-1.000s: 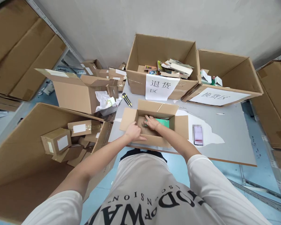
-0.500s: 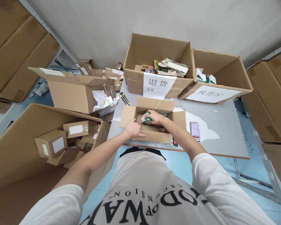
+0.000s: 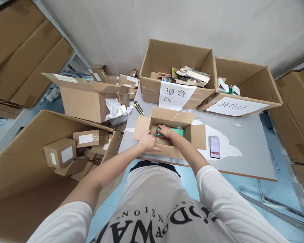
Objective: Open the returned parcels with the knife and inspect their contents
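Observation:
An open cardboard box [image 3: 164, 152] with its flaps folded out lies at the table's front edge. My left hand [image 3: 148, 141] grips its near left edge, the thumb along the near side. Inside it is a small green box [image 3: 178, 132], partly hidden by my right hand and forearm. My right hand [image 3: 165, 131] has its fingers curled round the left part of that green box, down in the carton. The fingertips of both hands are partly out of sight.
Two large cartons with paper signs, books [image 3: 192, 74] in one and small boxes [image 3: 229, 88] in the other, stand behind. A yellow-black utility knife [image 3: 138, 108] lies back left, a phone [image 3: 214, 147] right. A big carton of parcels [image 3: 63, 153] stands left.
My right hand has turned the green box, so more of its green side shows to the right of the hand. The left hand stays on the carton's edge. The view has shifted slightly.

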`<state>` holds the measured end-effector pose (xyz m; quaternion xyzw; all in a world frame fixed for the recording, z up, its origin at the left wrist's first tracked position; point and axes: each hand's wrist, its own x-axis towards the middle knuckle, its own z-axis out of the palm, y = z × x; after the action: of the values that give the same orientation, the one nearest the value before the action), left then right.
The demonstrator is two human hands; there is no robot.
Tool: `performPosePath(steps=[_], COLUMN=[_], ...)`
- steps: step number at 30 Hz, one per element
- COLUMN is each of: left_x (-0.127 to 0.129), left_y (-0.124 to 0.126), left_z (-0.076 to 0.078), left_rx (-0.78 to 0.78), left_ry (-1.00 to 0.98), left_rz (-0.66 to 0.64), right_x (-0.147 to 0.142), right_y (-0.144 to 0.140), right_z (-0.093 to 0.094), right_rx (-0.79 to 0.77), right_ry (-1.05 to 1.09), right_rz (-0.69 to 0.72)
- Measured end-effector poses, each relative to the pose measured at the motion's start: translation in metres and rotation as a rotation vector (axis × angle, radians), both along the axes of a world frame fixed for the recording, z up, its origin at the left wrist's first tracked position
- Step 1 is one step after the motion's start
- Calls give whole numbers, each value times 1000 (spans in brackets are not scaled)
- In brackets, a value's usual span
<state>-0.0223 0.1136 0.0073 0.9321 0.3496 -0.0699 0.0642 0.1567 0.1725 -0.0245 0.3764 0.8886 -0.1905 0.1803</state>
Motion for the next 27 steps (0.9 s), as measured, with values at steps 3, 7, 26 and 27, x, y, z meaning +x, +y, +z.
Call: performPosePath(steps=[3, 7, 26, 27], left_x=[0, -1, 6, 6], left_y=[0, 0, 2, 2], left_z=[1, 0, -1, 0], left_rx=[7, 9, -27, -35], left_ry=[8, 12, -36, -38], left_rz=[0, -9, 43, 42], right_x=[4, 32, 76, 79], right_y=[-4, -17, -24, -24], right_z=[-1, 8, 10, 11], right_rx=[-14, 39, 43, 25], right_ry=[41, -29, -54, 5], right_rz=[25, -191, -387, -389])
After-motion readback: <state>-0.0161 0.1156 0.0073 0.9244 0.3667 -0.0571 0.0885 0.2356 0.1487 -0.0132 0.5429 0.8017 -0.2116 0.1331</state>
